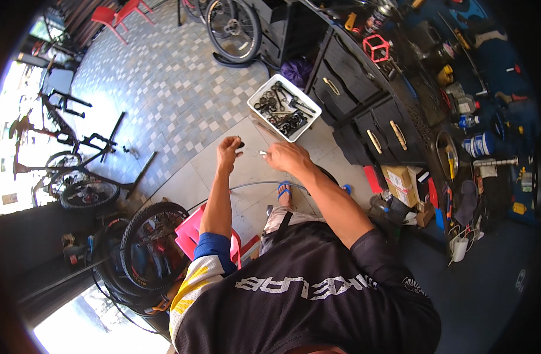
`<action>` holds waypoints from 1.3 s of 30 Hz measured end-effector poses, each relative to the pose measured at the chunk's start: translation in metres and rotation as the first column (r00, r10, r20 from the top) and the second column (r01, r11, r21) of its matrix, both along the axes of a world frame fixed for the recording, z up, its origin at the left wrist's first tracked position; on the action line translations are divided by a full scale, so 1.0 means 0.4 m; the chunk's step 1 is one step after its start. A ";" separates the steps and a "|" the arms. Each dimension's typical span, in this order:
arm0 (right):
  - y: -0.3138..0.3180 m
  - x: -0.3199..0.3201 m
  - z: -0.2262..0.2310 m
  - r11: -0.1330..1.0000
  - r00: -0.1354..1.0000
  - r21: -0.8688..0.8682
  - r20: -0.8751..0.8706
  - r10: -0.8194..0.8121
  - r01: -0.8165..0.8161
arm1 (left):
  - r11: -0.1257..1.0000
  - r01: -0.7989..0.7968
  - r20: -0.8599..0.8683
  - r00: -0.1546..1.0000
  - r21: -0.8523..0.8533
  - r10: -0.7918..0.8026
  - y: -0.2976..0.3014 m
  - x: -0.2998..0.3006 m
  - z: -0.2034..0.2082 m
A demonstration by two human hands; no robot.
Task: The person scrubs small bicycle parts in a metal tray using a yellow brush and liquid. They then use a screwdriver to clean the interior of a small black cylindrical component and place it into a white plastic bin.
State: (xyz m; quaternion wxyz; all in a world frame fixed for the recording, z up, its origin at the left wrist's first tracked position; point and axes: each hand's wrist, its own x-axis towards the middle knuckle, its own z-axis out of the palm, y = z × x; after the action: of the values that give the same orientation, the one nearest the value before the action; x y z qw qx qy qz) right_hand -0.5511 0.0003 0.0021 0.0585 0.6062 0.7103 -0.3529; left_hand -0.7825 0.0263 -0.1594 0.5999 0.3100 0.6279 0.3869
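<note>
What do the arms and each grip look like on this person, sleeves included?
The left sleeve is white with yellow patches and a blue cuff; the right sleeve is black with a pale emblem. Both forearms are bare. The left grip and right grip show no gloves.

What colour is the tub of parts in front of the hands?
The tub is white; the head view, the only one, shows it.

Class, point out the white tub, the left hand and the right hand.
White tub (pixel 299 93): head view, on its far rim.
Left hand (pixel 227 152): head view, back of hand.
Right hand (pixel 286 157): head view, back of hand.
</note>
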 end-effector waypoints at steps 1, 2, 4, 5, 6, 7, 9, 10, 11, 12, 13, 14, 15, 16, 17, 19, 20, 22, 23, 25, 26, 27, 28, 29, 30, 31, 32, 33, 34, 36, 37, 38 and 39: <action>-0.013 0.028 -0.013 0.999 0.999 0.014 -0.022 -0.035 0.036 | 0.999 0.031 -0.024 0.999 -0.031 -0.032 -0.003 0.015 -0.021; -0.030 0.058 -0.025 0.997 0.997 0.030 -0.042 -0.072 0.073 | 0.999 0.028 -0.027 0.999 -0.045 -0.029 -0.001 0.043 -0.045; -0.071 0.124 -0.044 0.989 0.987 -0.009 -0.064 -0.146 0.146 | 0.992 0.103 -0.148 0.983 -0.071 -0.112 0.003 0.092 -0.106; -0.093 0.165 -0.062 0.982 0.981 -0.060 -0.060 -0.183 0.180 | 0.985 0.155 -0.215 0.962 -0.073 -0.167 0.012 0.122 -0.138; -0.118 0.207 -0.077 0.970 0.974 -0.111 -0.056 -0.222 0.214 | 0.973 0.207 -0.257 0.940 -0.101 -0.227 0.021 0.151 -0.170; -0.157 0.253 -0.122 0.956 0.964 -0.140 -0.024 -0.263 0.258 | 0.956 0.265 -0.290 0.912 -0.128 -0.292 0.034 0.193 -0.195; -0.252 0.344 -0.224 0.935 0.950 -0.168 0.042 -0.310 0.313 | 0.929 0.334 -0.320 0.873 -0.157 -0.368 0.069 0.278 -0.259; -0.296 0.385 -0.244 0.913 0.935 -0.201 0.052 -0.351 0.354 | 0.923 0.351 -0.318 0.867 -0.156 -0.383 0.093 0.325 -0.303; -0.341 0.426 -0.264 0.887 0.916 -0.231 0.066 -0.397 0.401 | 0.915 0.372 -0.314 0.860 -0.156 -0.403 0.119 0.377 -0.337; -0.380 0.463 -0.276 0.836 0.882 -0.295 0.059 -0.467 0.463 | 0.897 0.418 -0.325 0.837 -0.140 -0.441 0.149 0.427 -0.365; -0.426 0.499 -0.296 0.823 0.862 -0.271 0.060 -0.503 0.499 | 0.894 0.432 -0.317 0.837 -0.115 -0.445 0.178 0.476 -0.401; -0.477 0.532 -0.325 0.805 0.839 -0.248 0.066 -0.541 0.539 | 0.902 0.402 -0.227 0.874 -0.160 -0.430 0.206 0.531 -0.416; -0.512 0.551 -0.348 0.784 0.811 -0.222 0.069 -0.581 0.580 | 0.903 0.377 -0.139 0.902 -0.208 -0.409 0.238 0.584 -0.428; -0.530 0.561 -0.350 0.733 0.764 -0.235 0.082 -0.639 0.638 | 0.902 0.364 -0.256 0.872 -0.231 -0.417 0.275 0.623 -0.460; -0.548 0.574 -0.340 0.672 0.706 -0.240 0.096 -0.702 0.701 | 0.901 0.359 -0.366 0.826 -0.245 -0.429 0.309 0.661 -0.488; -0.575 0.607 -0.318 0.585 0.622 -0.238 0.122 -0.774 0.775 | 0.913 0.394 -0.578 0.724 -0.100 -0.376 0.351 0.697 -0.563; -0.584 0.623 -0.311 0.564 0.599 -0.230 0.131 -0.790 0.794 | 0.919 0.385 -0.634 0.692 -0.082 -0.346 0.376 0.710 -0.602; -0.620 0.653 -0.312 0.538 0.566 -0.200 0.123 -0.816 0.819 | 0.961 0.275 -0.544 0.804 -0.019 -0.240 0.409 0.724 -0.656; -0.629 0.679 -0.313 0.532 0.561 -0.207 0.120 -0.819 0.821 | 0.977 0.208 -0.459 0.863 -0.054 -0.209 0.419 0.724 -0.680; -0.668 0.678 -0.294 0.450 0.486 -0.226 0.140 -0.863 0.864 | 0.946 0.230 -0.225 0.933 -0.229 -0.281 0.390 0.783 -0.611; -0.676 0.689 -0.284 0.455 0.484 -0.224 0.096 -0.869 0.862 | 0.931 0.276 -0.281 0.898 -0.239 -0.338 0.394 0.761 -0.621; -0.684 0.698 -0.281 0.456 0.473 -0.220 0.027 -0.881 0.862 | 0.907 0.378 -0.383 0.823 -0.184 -0.420 0.405 0.741 -0.628; -0.693 0.712 -0.287 0.456 0.458 -0.205 -0.038 -0.888 0.866 | 0.872 0.472 -0.484 0.736 -0.133 -0.473 0.412 0.733 -0.627; -0.712 0.736 -0.290 0.443 0.441 -0.174 -0.055 -0.896 0.879 | 0.907 0.308 -0.146 0.922 -0.286 -0.359 0.363 0.775 -0.569; -0.730 0.763 -0.300 0.466 0.457 -0.157 -0.089 -0.885 0.871 | 0.902 0.289 -0.134 0.929 -0.322 -0.346 0.335 0.796 -0.515; -0.711 0.792 -0.271 0.473 0.468 -0.217 -0.078 -0.880 0.854 | 0.903 0.339 -0.037 0.932 -0.263 -0.361 0.331 0.786 -0.470; -0.705 0.830 -0.251 0.493 0.487 -0.191 -0.081 -0.870 0.849 | 0.910 0.335 -0.247 0.886 -0.245 -0.393 0.275 0.857 -0.385; -0.700 0.866 -0.229 0.528 0.517 -0.173 -0.106 -0.850 0.832 | 0.917 0.338 -0.281 0.877 -0.212 -0.388 0.241 0.882 -0.318; -0.701 0.904 -0.219 0.549 0.528 -0.144 -0.163 -0.834 0.823 | 0.927 0.355 -0.217 0.902 -0.122 -0.374 0.203 0.901 -0.257; -0.702 0.965 -0.228 0.558 0.516 -0.084 -0.287 -0.807 0.826 | 0.913 0.406 -0.196 0.899 0.037 -0.391 0.159 1.001 -0.130; -0.703 0.989 -0.212 0.547 0.512 -0.016 -0.328 -0.794 0.837 | 0.895 0.436 -0.236 0.884 0.098 -0.404 0.138 1.073 -0.049; -0.703 1.015 -0.184 0.534 0.514 0.053 -0.366 -0.776 0.844 | 0.814 0.548 -0.236 0.831 0.194 -0.504 0.119 1.131 0.022; -0.702 1.044 -0.160 0.526 0.527 0.123 -0.399 -0.750 0.842 | 0.787 0.562 -0.263 0.824 0.254 -0.503 0.099 1.202 0.073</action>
State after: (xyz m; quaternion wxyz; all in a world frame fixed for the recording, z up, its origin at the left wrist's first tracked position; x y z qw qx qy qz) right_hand -0.1336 -0.2806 -0.0621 -0.3120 0.8060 0.3933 -0.3135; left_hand -0.3019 0.0660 -0.1303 0.5665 0.6019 0.4948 0.2684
